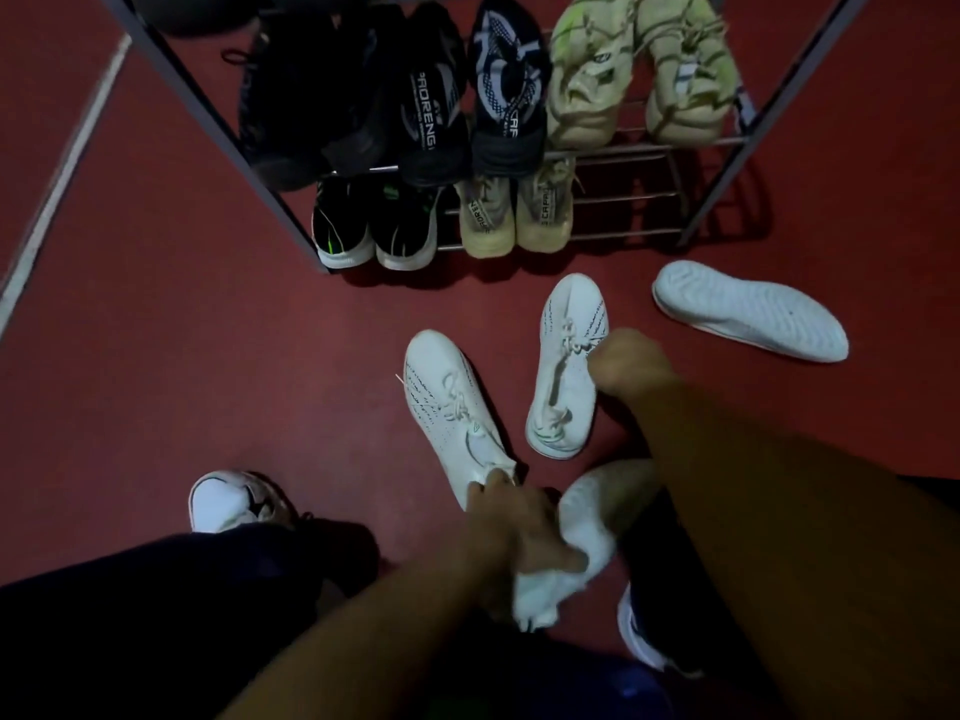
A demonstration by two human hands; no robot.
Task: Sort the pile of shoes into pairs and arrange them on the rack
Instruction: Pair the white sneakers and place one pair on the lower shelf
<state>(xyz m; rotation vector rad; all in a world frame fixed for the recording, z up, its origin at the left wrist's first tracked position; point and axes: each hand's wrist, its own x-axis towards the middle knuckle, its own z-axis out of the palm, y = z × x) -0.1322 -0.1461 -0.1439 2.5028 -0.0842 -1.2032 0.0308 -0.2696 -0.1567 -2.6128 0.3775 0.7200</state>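
Two matching white laced sneakers lie on the red floor in front of the shoe rack (722, 140). My left hand (511, 527) has its fingers closed on the heel of the left white sneaker (447, 402). My right hand (631, 366) is curled against the right side of the right white sneaker (563, 376), gripping its edge near the laces. A third white knit shoe (592, 511) lies partly under my left hand. A fourth white shoe (748, 314) lies sole up at the right.
The upper shelf holds black shoes (291, 96), a black-and-white pair (509, 85) and a beige-green pair (685, 70). Below stand a black-green pair (343, 231) and a beige pair (540, 215), with bare rails (634, 210) to their right. My own white shoes (223, 501) frame the near floor.
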